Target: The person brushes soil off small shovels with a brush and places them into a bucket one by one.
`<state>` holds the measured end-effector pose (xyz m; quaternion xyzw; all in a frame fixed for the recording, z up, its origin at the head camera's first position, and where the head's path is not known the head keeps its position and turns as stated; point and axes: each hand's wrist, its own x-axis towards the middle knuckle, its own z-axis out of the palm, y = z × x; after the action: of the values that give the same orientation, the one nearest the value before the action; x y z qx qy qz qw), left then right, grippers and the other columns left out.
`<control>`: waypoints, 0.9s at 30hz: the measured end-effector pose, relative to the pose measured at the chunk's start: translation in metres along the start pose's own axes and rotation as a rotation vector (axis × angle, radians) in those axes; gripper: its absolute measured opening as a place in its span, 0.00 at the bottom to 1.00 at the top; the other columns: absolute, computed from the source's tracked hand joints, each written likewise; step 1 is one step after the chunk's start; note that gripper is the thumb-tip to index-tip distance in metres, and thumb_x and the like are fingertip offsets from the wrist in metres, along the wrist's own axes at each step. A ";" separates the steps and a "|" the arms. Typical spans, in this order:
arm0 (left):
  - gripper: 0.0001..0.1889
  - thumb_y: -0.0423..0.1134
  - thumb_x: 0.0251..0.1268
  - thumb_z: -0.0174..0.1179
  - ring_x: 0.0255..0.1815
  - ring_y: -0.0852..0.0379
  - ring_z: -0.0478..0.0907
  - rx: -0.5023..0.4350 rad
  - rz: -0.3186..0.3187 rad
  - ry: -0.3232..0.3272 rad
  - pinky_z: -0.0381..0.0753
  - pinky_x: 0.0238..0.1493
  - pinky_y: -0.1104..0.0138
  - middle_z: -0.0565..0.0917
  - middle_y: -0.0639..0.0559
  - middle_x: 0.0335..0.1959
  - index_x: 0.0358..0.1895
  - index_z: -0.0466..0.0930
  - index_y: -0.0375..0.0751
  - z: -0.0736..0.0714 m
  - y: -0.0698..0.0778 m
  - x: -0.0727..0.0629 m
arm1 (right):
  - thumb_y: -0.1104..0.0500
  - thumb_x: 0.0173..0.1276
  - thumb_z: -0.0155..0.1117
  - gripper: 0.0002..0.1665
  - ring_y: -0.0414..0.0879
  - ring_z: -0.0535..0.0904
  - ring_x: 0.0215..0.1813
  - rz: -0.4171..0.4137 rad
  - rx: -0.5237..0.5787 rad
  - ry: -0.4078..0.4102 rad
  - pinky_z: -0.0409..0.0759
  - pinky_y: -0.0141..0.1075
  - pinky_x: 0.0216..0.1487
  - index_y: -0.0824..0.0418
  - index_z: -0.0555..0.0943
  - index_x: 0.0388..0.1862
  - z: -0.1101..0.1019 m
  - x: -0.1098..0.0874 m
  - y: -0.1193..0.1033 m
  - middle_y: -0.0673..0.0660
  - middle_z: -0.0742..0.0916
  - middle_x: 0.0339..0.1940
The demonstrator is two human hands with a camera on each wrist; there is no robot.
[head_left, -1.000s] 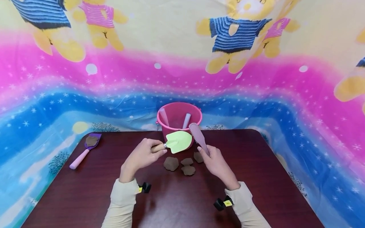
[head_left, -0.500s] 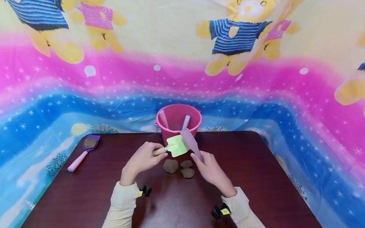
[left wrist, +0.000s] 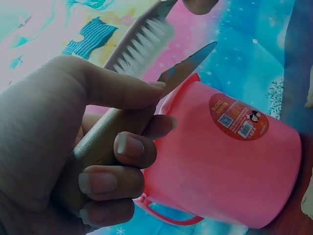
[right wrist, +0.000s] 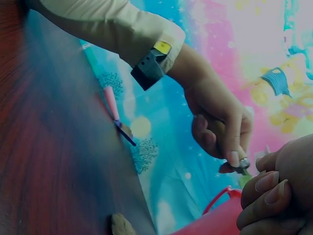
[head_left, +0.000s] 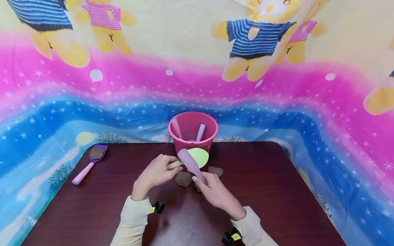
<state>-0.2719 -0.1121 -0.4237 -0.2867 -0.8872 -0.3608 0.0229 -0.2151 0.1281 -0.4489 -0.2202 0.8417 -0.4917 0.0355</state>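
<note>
My left hand (head_left: pixel 157 172) grips the wooden handle of a small trowel with a pale green blade (head_left: pixel 200 157). My right hand (head_left: pixel 218 191) holds a mauve brush (head_left: pixel 189 165), which crosses over the trowel's neck and part of its blade. In the left wrist view the brush's white bristles (left wrist: pixel 142 49) face the trowel, close to my thumb; whether they touch it I cannot tell. Below the tools, flat brown lumps lie on the table, among them one at the left (head_left: pixel 183 179) and one at the right (head_left: pixel 216 171); another is mostly hidden by my right hand.
A pink bucket (head_left: pixel 181 145) stands at the table's back edge, two pale handles (head_left: pixel 201 132) sticking up inside it. Far left lies a purple shovel with a pink handle (head_left: pixel 83 173), bearing a brown lump (head_left: pixel 96 153). A printed cloth hangs around the dark table (head_left: pixel 271 191).
The right hand has moved left and nearer, sweeping the brush from the trowel blade's tip towards its handle. The trowel stays almost still in the left hand.
</note>
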 end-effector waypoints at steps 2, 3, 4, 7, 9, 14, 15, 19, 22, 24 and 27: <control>0.04 0.43 0.65 0.68 0.18 0.65 0.73 -0.013 -0.003 0.000 0.78 0.27 0.69 0.77 0.65 0.18 0.34 0.86 0.49 0.000 0.000 0.000 | 0.47 0.81 0.53 0.23 0.36 0.63 0.18 0.000 0.009 -0.011 0.66 0.30 0.24 0.63 0.77 0.31 0.002 0.001 0.001 0.45 0.72 0.17; 0.03 0.43 0.65 0.69 0.19 0.65 0.73 -0.021 -0.003 -0.001 0.78 0.27 0.68 0.78 0.65 0.18 0.35 0.86 0.49 0.000 0.000 -0.001 | 0.47 0.81 0.53 0.23 0.36 0.64 0.18 0.003 0.008 -0.013 0.66 0.30 0.24 0.63 0.77 0.31 0.002 0.001 0.001 0.45 0.72 0.17; 0.03 0.43 0.65 0.69 0.19 0.64 0.74 -0.029 -0.003 -0.003 0.79 0.27 0.68 0.78 0.64 0.18 0.35 0.87 0.50 0.000 0.001 -0.001 | 0.47 0.81 0.53 0.23 0.36 0.64 0.18 0.010 0.006 -0.015 0.66 0.30 0.24 0.62 0.77 0.31 0.002 0.001 0.001 0.45 0.72 0.17; 0.04 0.43 0.64 0.70 0.17 0.64 0.71 -0.040 0.006 -0.005 0.78 0.25 0.68 0.72 0.62 0.14 0.31 0.85 0.52 -0.002 0.002 -0.002 | 0.48 0.82 0.53 0.21 0.36 0.63 0.18 0.025 -0.011 -0.013 0.65 0.30 0.22 0.59 0.76 0.30 0.001 0.002 0.002 0.45 0.71 0.16; 0.05 0.43 0.64 0.70 0.16 0.65 0.69 -0.040 0.008 -0.004 0.77 0.25 0.68 0.69 0.61 0.12 0.30 0.85 0.53 -0.003 0.002 -0.002 | 0.48 0.82 0.53 0.20 0.36 0.62 0.17 0.036 -0.031 -0.002 0.64 0.30 0.21 0.57 0.75 0.29 0.000 0.003 0.003 0.45 0.70 0.16; 0.09 0.42 0.64 0.70 0.15 0.67 0.64 -0.025 0.022 0.010 0.74 0.24 0.69 0.63 0.62 0.12 0.26 0.82 0.51 -0.006 0.001 -0.002 | 0.52 0.81 0.56 0.18 0.35 0.62 0.18 0.047 -0.059 0.029 0.63 0.29 0.21 0.58 0.75 0.29 -0.005 0.006 0.005 0.46 0.69 0.16; 0.11 0.42 0.64 0.70 0.15 0.67 0.63 -0.025 0.027 0.014 0.73 0.24 0.69 0.62 0.62 0.12 0.24 0.81 0.51 -0.006 0.001 -0.002 | 0.52 0.80 0.56 0.18 0.35 0.62 0.18 0.047 -0.061 0.036 0.63 0.29 0.21 0.58 0.75 0.29 -0.006 0.006 0.005 0.46 0.69 0.16; 0.15 0.42 0.63 0.70 0.14 0.67 0.61 -0.031 0.041 0.028 0.72 0.24 0.69 0.59 0.62 0.11 0.20 0.77 0.53 -0.008 -0.001 -0.003 | 0.52 0.80 0.57 0.15 0.35 0.64 0.20 0.041 -0.069 0.063 0.64 0.29 0.21 0.57 0.78 0.32 -0.010 0.008 0.008 0.47 0.72 0.19; 0.11 0.41 0.62 0.70 0.14 0.68 0.62 -0.043 0.043 0.031 0.72 0.24 0.69 0.59 0.63 0.11 0.23 0.81 0.53 -0.008 -0.001 -0.004 | 0.53 0.79 0.58 0.15 0.36 0.65 0.20 0.039 -0.072 0.078 0.66 0.30 0.21 0.58 0.79 0.32 -0.012 0.008 0.011 0.49 0.73 0.20; 0.08 0.41 0.62 0.71 0.14 0.68 0.62 -0.046 0.039 0.032 0.72 0.24 0.69 0.59 0.64 0.12 0.26 0.83 0.54 -0.008 -0.002 -0.005 | 0.54 0.79 0.58 0.15 0.37 0.65 0.20 0.052 -0.064 0.079 0.66 0.30 0.21 0.58 0.79 0.31 -0.014 0.007 0.013 0.50 0.73 0.19; 0.08 0.41 0.62 0.71 0.15 0.69 0.60 -0.048 0.042 0.037 0.71 0.24 0.70 0.57 0.64 0.12 0.26 0.83 0.55 -0.009 -0.003 -0.006 | 0.52 0.80 0.57 0.16 0.37 0.63 0.18 0.101 -0.032 0.068 0.64 0.30 0.20 0.59 0.77 0.31 -0.018 0.005 0.015 0.49 0.72 0.16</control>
<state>-0.2696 -0.1226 -0.4203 -0.2989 -0.8715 -0.3868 0.0400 -0.2293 0.1469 -0.4512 -0.1611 0.8602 -0.4830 0.0282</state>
